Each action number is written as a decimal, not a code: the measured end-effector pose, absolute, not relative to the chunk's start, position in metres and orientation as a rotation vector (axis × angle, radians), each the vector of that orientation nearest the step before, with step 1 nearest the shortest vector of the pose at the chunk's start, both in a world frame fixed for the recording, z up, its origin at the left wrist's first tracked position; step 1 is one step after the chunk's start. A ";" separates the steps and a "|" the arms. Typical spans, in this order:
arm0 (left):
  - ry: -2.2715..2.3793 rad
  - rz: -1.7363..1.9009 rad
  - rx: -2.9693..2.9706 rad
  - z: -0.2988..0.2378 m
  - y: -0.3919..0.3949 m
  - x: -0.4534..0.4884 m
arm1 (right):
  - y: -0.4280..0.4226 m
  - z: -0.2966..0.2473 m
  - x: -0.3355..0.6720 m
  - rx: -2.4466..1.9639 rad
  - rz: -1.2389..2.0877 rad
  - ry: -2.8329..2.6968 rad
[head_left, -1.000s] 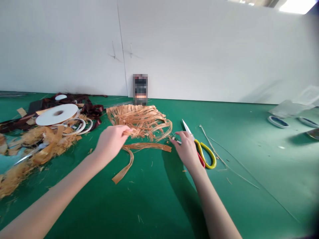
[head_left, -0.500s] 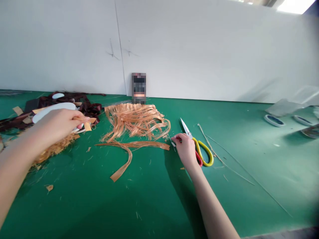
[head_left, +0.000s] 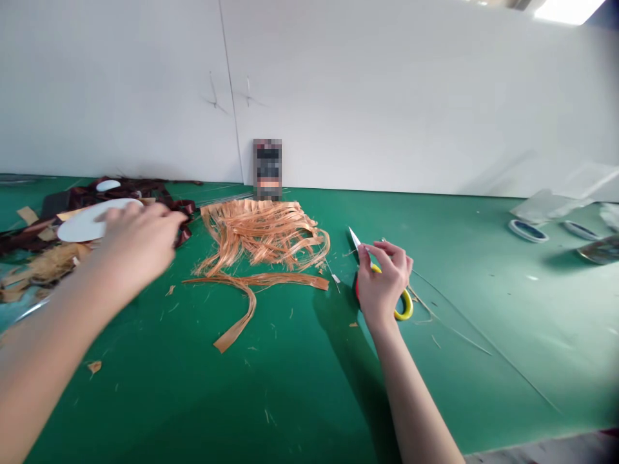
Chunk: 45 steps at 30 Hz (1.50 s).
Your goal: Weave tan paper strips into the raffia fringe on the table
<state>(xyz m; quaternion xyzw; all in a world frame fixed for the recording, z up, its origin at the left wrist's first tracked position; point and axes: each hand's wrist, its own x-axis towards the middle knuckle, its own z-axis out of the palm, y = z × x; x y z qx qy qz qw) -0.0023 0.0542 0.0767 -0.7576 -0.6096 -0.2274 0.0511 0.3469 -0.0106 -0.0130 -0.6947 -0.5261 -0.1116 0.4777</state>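
My left hand [head_left: 145, 243] is smeared by motion above the left pile, beside a white oval piece [head_left: 94, 220]; its fingertips are unclear and no strip shows in it. My right hand [head_left: 384, 277] is over scissors [head_left: 404, 305] with yellow and red handles, covering most of them. Its thumb and forefinger are pinched together near the blade, and what lies between them is too small to make out. Left of it lies a thin pin-like piece with a white tab [head_left: 336, 279]. Tan fringed strips [head_left: 265, 232] lie in the middle, with two frayed strips [head_left: 290, 280] in front.
Dark brown ribbon [head_left: 159, 193] and tan scraps [head_left: 53, 264] are heaped at the left. A dark pixelated object [head_left: 267, 169] stands against the white wall [head_left: 387, 96]. Long thin strands [head_left: 483, 335] lie on the green table [head_left: 290, 406]. White rings [head_left: 528, 231] sit at the right.
My left hand has moved slightly forward; the tan strip it held no longer shows. My right hand has shifted right from the white-tabbed piece to over the scissors.
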 end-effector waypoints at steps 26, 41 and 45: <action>-1.479 -1.298 -3.165 -0.003 0.058 0.181 | -0.015 -0.036 0.364 -1.939 0.108 -1.636; -2.174 -1.860 -3.396 0.009 0.000 0.168 | -0.024 -0.008 0.334 -1.370 0.478 -1.673; -2.404 -1.798 -3.167 -0.007 -0.009 0.156 | -0.026 -0.012 0.321 -1.264 0.584 -1.821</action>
